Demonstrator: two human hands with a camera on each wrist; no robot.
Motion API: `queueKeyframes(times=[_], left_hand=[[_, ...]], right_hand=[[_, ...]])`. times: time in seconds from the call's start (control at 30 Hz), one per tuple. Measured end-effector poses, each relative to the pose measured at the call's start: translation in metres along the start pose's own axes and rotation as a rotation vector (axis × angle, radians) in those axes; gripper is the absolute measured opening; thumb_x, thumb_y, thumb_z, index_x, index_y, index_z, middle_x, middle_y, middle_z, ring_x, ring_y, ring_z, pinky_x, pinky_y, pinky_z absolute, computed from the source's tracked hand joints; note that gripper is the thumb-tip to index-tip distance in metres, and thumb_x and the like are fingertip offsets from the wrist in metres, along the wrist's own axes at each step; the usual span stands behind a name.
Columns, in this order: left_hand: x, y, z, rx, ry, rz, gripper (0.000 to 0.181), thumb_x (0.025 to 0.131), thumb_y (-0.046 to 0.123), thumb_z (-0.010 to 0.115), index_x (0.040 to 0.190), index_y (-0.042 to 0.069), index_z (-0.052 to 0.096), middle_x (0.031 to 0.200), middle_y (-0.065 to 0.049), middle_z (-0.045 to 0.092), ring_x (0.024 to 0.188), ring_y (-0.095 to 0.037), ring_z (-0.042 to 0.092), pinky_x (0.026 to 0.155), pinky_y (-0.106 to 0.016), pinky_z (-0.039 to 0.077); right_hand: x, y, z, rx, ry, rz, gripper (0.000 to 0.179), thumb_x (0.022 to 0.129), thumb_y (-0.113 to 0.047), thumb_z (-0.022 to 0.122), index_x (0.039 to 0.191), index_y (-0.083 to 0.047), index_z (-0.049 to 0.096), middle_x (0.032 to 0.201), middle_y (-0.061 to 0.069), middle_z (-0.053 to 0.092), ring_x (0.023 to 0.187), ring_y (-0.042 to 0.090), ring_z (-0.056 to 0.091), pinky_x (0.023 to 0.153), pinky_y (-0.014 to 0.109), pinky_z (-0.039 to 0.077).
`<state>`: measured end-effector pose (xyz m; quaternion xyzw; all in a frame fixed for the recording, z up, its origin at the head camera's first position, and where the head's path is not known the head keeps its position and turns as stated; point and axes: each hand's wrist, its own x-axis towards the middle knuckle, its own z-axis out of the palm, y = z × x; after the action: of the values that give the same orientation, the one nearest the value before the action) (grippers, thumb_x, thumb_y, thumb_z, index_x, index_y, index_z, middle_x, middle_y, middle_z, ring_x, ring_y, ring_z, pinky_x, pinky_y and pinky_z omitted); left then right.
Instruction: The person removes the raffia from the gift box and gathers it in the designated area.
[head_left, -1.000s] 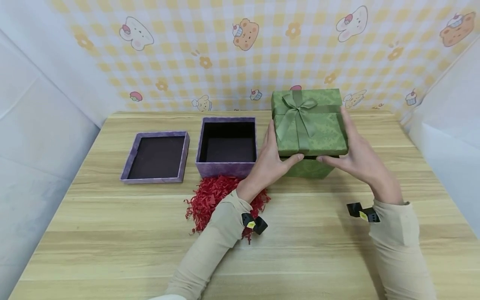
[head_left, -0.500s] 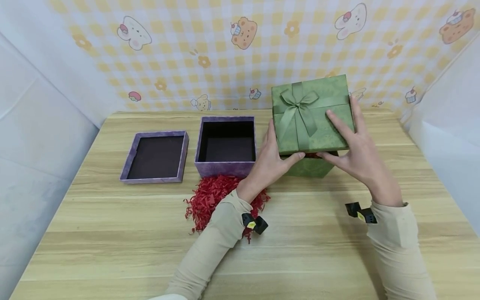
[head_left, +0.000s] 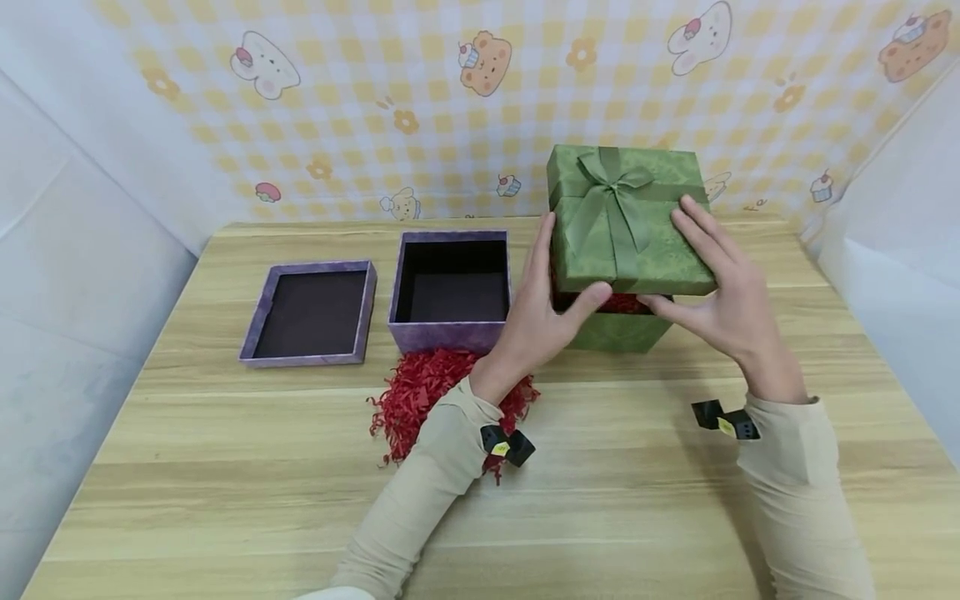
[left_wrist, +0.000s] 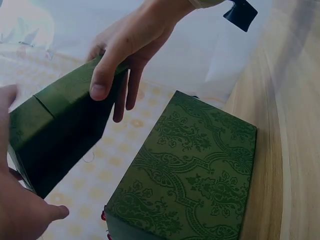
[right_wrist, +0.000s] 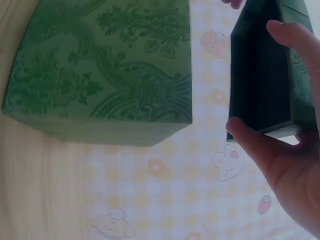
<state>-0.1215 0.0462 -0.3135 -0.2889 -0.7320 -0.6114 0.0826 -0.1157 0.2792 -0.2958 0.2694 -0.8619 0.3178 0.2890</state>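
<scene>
Green box (head_left: pixel 621 333): leafy-patterned, upright on the desk (head_left: pixel 600 500), uncovered, red shreds (head_left: pixel 626 304) inside
Green lid (head_left: pixel 660 229): square, ribbon bow (head_left: pixel 612 188) on top, hollow side down, raised above the box

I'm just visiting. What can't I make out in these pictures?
- Head view: most of the green box's contents, hidden by the green lid.
- Head view: part of the red paper shreds, hidden by the left sleeve.
- Left wrist view: part of the left hand, cut off by the left edge.
</scene>
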Motion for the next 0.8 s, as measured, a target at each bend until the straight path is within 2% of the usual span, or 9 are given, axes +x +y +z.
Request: queueKeyframes(times=[0.1, 0.2, 0.3, 0.37, 0.47, 0.53, 0.57, 0.7, 0.8], left_hand=[[0.000, 0.003, -0.001, -0.062, 0.014, 0.062, 0.076, 0.096, 0.051, 0.037, 0.150, 0.013, 0.001, 0.155, -0.001, -0.004, 0.139, -0.008, -0.002, 0.111, -0.034, 0.008], [0.000, 0.006, -0.003, -0.089, 0.025, 0.080, 0.078, 0.093, 0.062, 0.023, 0.150, 0.011, 0.004, 0.155, -0.002, -0.005, 0.139, -0.009, -0.003, 0.111, -0.035, 0.006], [0.000, 0.007, -0.005, -0.085, 0.050, 0.096, 0.078, 0.093, 0.062, 0.023, 0.150, 0.011, 0.008, 0.155, -0.002, -0.005, 0.139, -0.010, -0.003, 0.111, -0.036, 0.006], [0.000, 0.006, -0.005, -0.050, 0.064, 0.134, 0.075, 0.095, 0.059, 0.024, 0.150, 0.010, 0.010, 0.155, -0.002, -0.004, 0.140, -0.012, -0.003, 0.111, -0.038, 0.007], [0.001, 0.003, -0.005, 0.029, 0.077, 0.222, 0.073, 0.096, 0.054, 0.029, 0.149, 0.005, 0.014, 0.155, -0.004, -0.005, 0.140, -0.017, -0.003, 0.111, -0.039, 0.007], [0.003, 0.001, -0.005, 0.097, 0.083, 0.278, 0.073, 0.097, 0.052, 0.031, 0.148, 0.002, 0.017, 0.155, -0.006, -0.005, 0.141, -0.022, -0.004, 0.111, -0.041, 0.005], [0.004, 0.000, -0.005, 0.128, 0.085, 0.304, 0.073, 0.096, 0.052, 0.032, 0.147, 0.001, 0.019, 0.155, -0.007, -0.005, 0.141, -0.024, -0.004, 0.111, -0.042, 0.004], [0.006, -0.003, -0.005, 0.212, 0.084, 0.369, 0.074, 0.095, 0.050, 0.039, 0.146, 0.000, 0.022, 0.155, -0.009, -0.006, 0.140, -0.030, -0.005, 0.110, -0.045, 0.000], [0.006, -0.006, -0.004, 0.247, 0.080, 0.391, 0.076, 0.091, 0.039, 0.057, 0.146, 0.001, 0.021, 0.155, -0.010, -0.008, 0.140, -0.032, -0.006, 0.110, -0.046, 0.000]], right_hand=[[0.002, -0.009, -0.004, 0.075, -0.009, 0.098, 0.079, 0.069, -0.022, 0.083, 0.137, -0.006, 0.046, 0.145, 0.005, 0.038, 0.133, 0.021, 0.032, 0.107, 0.031, 0.025], [0.005, -0.022, -0.007, 0.205, -0.010, 0.233, 0.084, 0.061, 0.008, 0.080, 0.137, -0.008, 0.047, 0.145, 0.004, 0.038, 0.134, 0.017, 0.029, 0.107, 0.028, 0.022], [0.007, -0.029, -0.011, 0.345, -0.006, 0.341, 0.078, 0.067, 0.012, 0.074, 0.137, -0.009, 0.048, 0.144, 0.004, 0.039, 0.135, 0.015, 0.028, 0.106, 0.024, 0.022], [0.006, -0.029, -0.011, 0.528, 0.006, 0.391, 0.072, 0.072, 0.015, 0.068, 0.137, -0.008, 0.047, 0.144, 0.004, 0.039, 0.132, 0.016, 0.033, 0.103, 0.022, 0.028], [0.002, -0.023, -0.010, 0.845, 0.009, 0.393, 0.065, 0.079, 0.019, 0.059, 0.138, -0.001, 0.043, 0.140, 0.015, 0.042, 0.123, 0.025, 0.047, 0.095, 0.029, 0.041], [-0.001, -0.018, -0.008, 1.079, -0.006, 0.367, 0.060, 0.083, 0.016, 0.056, 0.139, 0.005, 0.037, 0.138, 0.023, 0.041, 0.115, 0.035, 0.052, 0.091, 0.038, 0.045], [-0.002, -0.016, -0.007, 1.161, -0.027, 0.352, 0.058, 0.086, 0.012, 0.056, 0.140, 0.007, 0.034, 0.137, 0.026, 0.039, 0.112, 0.041, 0.053, 0.090, 0.042, 0.045], [-0.003, -0.011, -0.005, 1.383, -0.131, 0.288, 0.065, 0.090, -0.004, 0.059, 0.142, 0.010, 0.022, 0.142, 0.032, 0.028, 0.116, 0.051, 0.043, 0.096, 0.048, 0.038], [-0.002, -0.011, -0.004, 1.481, -0.188, 0.277, 0.070, 0.092, -0.010, 0.059, 0.145, 0.007, 0.017, 0.145, 0.030, 0.023, 0.118, 0.053, 0.040, 0.098, 0.049, 0.036]])
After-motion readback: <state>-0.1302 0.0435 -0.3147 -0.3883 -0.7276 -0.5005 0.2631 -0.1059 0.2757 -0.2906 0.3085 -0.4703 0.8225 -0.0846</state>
